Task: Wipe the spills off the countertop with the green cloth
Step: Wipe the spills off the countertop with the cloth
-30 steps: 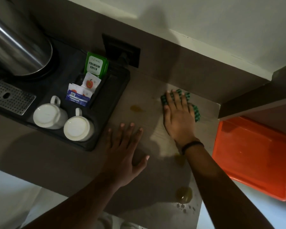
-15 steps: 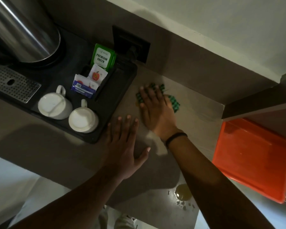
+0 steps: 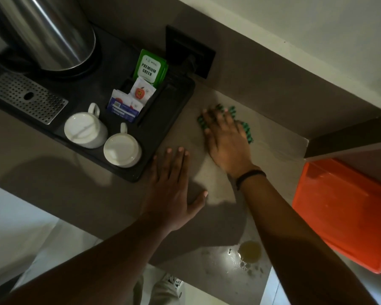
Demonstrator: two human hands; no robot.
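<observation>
My right hand (image 3: 226, 139) lies flat on the green cloth (image 3: 246, 130), pressing it onto the grey-brown countertop (image 3: 273, 155) near the back wall, just right of the black tray. Most of the cloth is hidden under the palm and fingers. My left hand (image 3: 174, 186) rests flat on the counter with fingers spread, touching nothing else, beside the tray's near right corner. A yellowish puddle (image 3: 250, 253) with small droplets around it sits near the counter's front edge. A faint wet streak (image 3: 271, 148) shows right of the cloth.
A black tray (image 3: 163, 137) holds two upturned white cups (image 3: 85, 127), tea sachets (image 3: 150, 68) and a steel kettle (image 3: 51, 34). A black wall socket (image 3: 189, 51) is behind it. An orange tray (image 3: 343, 212) stands at the right, beyond the counter's edge.
My right hand has slid the cloth left across the counter, over the small yellow spot near the tray, which no longer shows. My left hand has stayed put.
</observation>
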